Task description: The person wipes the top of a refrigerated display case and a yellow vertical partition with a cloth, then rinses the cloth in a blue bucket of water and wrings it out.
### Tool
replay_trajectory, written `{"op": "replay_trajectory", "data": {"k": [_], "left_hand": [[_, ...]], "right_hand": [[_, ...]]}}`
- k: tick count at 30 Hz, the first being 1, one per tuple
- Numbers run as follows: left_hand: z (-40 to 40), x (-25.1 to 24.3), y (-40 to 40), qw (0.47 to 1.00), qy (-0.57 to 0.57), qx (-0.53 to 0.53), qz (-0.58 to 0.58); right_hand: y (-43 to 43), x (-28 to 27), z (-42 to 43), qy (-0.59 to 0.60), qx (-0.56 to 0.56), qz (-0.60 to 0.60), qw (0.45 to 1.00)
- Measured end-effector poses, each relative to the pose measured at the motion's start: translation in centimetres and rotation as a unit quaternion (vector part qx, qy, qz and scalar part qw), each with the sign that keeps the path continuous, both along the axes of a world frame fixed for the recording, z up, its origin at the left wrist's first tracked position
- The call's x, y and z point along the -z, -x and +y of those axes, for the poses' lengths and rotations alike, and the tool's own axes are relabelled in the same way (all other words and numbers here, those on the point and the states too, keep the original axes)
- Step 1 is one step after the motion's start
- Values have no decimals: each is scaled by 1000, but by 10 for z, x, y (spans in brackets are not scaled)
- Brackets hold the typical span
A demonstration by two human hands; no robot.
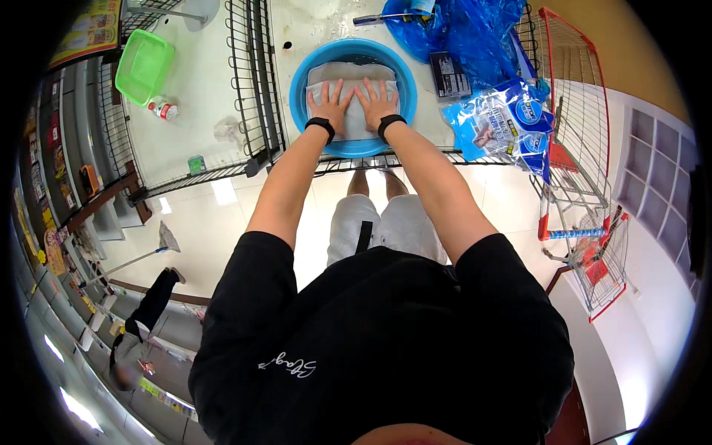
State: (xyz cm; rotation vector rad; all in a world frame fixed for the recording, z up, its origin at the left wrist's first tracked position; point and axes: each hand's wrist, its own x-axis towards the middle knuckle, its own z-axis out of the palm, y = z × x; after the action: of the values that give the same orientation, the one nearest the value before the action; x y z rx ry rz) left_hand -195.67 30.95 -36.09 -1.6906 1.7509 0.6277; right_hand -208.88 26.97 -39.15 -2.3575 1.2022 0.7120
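A round blue plastic basin stands on the white shelf before me. Inside it lies a pale grey cloth, spread flat and folded over at its upper part. My left hand presses palm-down on the left half of the cloth with its fingers apart. Beside it, my right hand rests the same way on the right half. The two index fingertips are close together. Both wrists wear black bands. Dark, wet-looking basin floor shows past the cloth's far edge.
Right of the basin are a blue plastic bag, a black box and a blue-and-white printed package. A screwdriver-like tool lies behind. Left, past a black wire divider, sit a green basket and a bottle. Shopping carts stand right.
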Motion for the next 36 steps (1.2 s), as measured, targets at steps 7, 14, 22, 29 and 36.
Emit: {"op": "replay_trajectory", "data": {"k": [7,14,22,29,36], "left_hand": [[-2,26,-5,1000,-20,-8,18],[-7,21,-2,999,34,-6,35],[-63,0,-40,933,310,-4,182],[-47,20,-45,951,298,17,76],[-34,-28,-74,909,290,-113,277]], "right_hand": [[-6,22,-3,-25,22,15,999],[-7,10,-13,-12,9,6,1000],[-11,-12,-70,148,70,-252,954],[-8,2,-62,117,84,-159,977],[13,-67,-78,100,80,-291,948]]}}
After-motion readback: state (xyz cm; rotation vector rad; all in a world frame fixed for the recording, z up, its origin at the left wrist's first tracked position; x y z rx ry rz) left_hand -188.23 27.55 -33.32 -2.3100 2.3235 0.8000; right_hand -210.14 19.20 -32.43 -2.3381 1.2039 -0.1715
